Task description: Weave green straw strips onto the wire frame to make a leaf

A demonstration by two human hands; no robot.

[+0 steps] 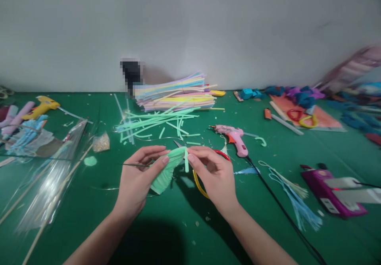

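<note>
My left hand (pixel 142 169) pinches a mint-green pleated fan-like piece (pixel 164 177) between thumb and fingers. A thin dark wire (pixel 133 164) sticks out to the left past that hand. My right hand (pixel 216 173) grips a short mint-green strip (pixel 186 162) at the upper right edge of the pleated piece, where the strip hangs down. Scissors with red and yellow handles (pixel 201 185) lie on the table behind my right hand, partly hidden by it. Just beyond the hands, loose mint-green strips (pixel 160 118) lie scattered.
A pink glue gun (pixel 235 136) lies right of centre, its black cord running to the front right. Bundled pastel strips (pixel 178 94) rest against the wall. At left are a yellow glue gun (pixel 44 106) and clear plastic sleeves (pixel 56 181). Tassels (pixel 297 201) and a purple box (pixel 330 193) lie at right.
</note>
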